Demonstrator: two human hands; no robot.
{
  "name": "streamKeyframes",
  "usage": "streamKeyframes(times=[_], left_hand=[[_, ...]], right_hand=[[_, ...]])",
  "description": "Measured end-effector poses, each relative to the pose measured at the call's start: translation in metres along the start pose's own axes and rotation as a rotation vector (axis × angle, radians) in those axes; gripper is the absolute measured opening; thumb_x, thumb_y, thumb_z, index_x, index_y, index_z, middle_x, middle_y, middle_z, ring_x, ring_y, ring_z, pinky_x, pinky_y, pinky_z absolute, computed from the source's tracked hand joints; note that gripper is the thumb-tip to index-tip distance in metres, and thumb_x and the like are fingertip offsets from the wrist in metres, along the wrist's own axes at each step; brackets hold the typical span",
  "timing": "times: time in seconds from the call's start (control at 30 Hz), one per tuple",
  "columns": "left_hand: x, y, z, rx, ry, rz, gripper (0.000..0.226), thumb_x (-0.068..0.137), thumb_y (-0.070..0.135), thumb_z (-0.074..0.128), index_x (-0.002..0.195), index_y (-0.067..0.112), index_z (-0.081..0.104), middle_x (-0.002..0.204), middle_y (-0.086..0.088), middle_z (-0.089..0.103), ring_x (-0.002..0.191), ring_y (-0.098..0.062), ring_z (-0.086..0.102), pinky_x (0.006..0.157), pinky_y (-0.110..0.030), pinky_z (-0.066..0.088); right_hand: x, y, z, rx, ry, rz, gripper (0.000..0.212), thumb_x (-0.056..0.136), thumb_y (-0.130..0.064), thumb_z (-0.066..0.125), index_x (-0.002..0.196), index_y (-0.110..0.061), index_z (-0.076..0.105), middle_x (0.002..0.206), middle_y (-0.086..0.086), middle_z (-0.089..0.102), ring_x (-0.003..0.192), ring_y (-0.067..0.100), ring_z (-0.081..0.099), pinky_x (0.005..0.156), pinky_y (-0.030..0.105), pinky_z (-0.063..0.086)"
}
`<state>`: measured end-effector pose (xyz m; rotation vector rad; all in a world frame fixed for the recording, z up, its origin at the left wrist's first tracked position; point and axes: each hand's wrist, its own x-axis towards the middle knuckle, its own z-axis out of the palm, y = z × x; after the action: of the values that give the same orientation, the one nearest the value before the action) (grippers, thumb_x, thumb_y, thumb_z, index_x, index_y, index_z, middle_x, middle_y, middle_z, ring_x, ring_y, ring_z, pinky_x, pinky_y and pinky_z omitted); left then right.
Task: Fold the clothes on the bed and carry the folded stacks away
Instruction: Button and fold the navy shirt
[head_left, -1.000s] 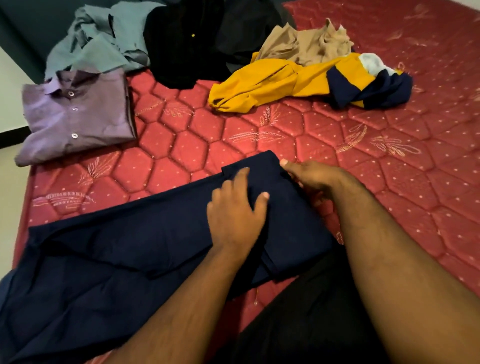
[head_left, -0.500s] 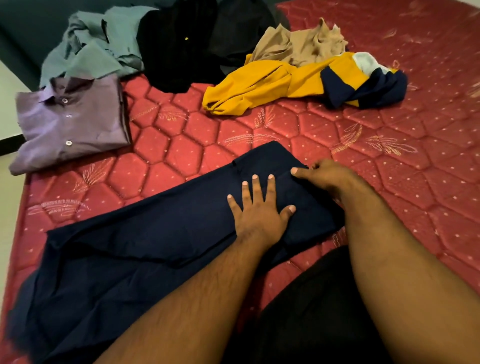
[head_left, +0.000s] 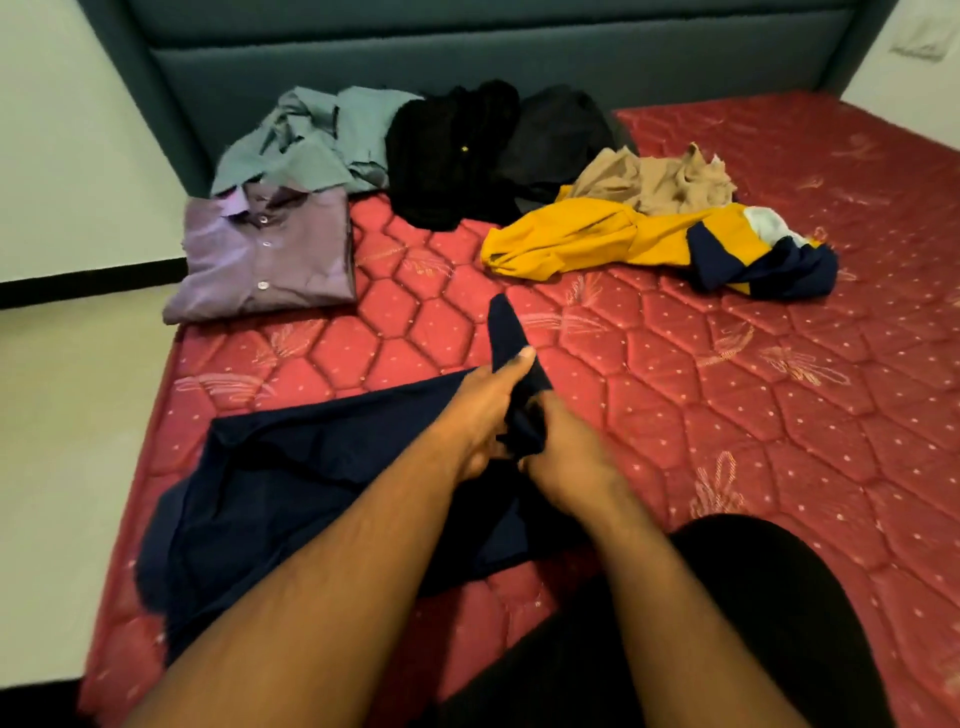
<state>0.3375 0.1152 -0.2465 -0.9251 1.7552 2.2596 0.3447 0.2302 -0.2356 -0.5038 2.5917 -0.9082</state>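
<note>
A navy blue garment lies spread on the red quilted mattress in front of me. Its right end is bunched and lifted off the bed, with a corner sticking up. My left hand grips that raised end, thumb on top. My right hand grips the same bunch from the right, just below. A folded purple shirt lies at the bed's left edge.
Unfolded clothes lie at the head of the bed: a grey-green shirt, black garments, a tan piece and a yellow and navy top. A dark teal headboard stands behind. The floor lies left of the mattress.
Both hands left their flat press on the navy garment and now grip its right end, which has risen off the mattress. The camera has tilted up, showing the headboard.
</note>
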Motion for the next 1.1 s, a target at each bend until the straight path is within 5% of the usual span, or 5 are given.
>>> streamKeyframes(times=[0.13,0.43,0.77,0.9,1.1], left_hand=[[-0.024,-0.017,-0.074,-0.185,0.186,0.146,0.021,0.096,0.004,0.051,0.110,0.007,0.065,0.101,-0.017,0.071,0.083,-0.027,0.067,0.081,-0.040,0.056],[-0.091,-0.053,-0.250,-0.251,0.325,0.079,0.027,0.099,0.004,0.048,0.122,0.008,0.060,0.111,-0.018,0.069,0.089,-0.030,0.068,0.083,-0.044,0.057],[-0.090,-0.055,-0.278,-0.306,0.335,0.055,0.030,0.097,0.002,0.053,0.125,0.010,0.059,0.111,-0.014,0.069,0.083,-0.024,0.067,0.071,-0.036,0.058],[-0.098,-0.068,-0.271,0.209,0.699,0.401,0.064,0.081,0.005,0.075,0.138,0.020,0.049,0.124,0.003,0.060,0.104,-0.011,0.061,0.083,-0.019,0.049],[-0.120,-0.087,-0.260,0.598,0.726,0.464,0.079,0.074,0.012,0.081,0.144,0.022,0.045,0.132,-0.002,0.044,0.115,-0.010,0.048,0.099,-0.017,0.033]], right_hand=[[-0.033,-0.050,0.079,-0.060,0.010,-0.131,0.059,0.087,-0.003,0.051,0.140,-0.024,0.036,0.125,0.008,0.048,0.116,0.031,0.050,0.094,0.041,0.040],[-0.098,-0.131,0.195,0.215,-0.340,-0.417,0.080,0.093,-0.009,0.049,0.154,-0.034,0.004,0.143,0.002,0.045,0.126,0.020,0.047,0.102,0.035,0.042],[-0.029,-0.085,0.153,-0.353,0.013,-0.580,0.068,0.082,-0.056,0.023,0.135,-0.025,0.054,0.146,-0.001,0.047,0.141,0.023,0.034,0.115,0.049,0.021],[-0.028,-0.056,0.165,-0.660,-0.184,-0.503,0.095,0.071,-0.081,-0.008,0.153,-0.036,0.009,0.162,-0.006,0.000,0.149,0.021,-0.006,0.117,0.046,-0.012],[-0.032,-0.039,0.188,-0.679,-0.106,-0.503,0.081,0.085,-0.074,-0.006,0.153,-0.033,0.010,0.162,-0.002,0.007,0.149,0.026,0.000,0.115,0.049,-0.014]])
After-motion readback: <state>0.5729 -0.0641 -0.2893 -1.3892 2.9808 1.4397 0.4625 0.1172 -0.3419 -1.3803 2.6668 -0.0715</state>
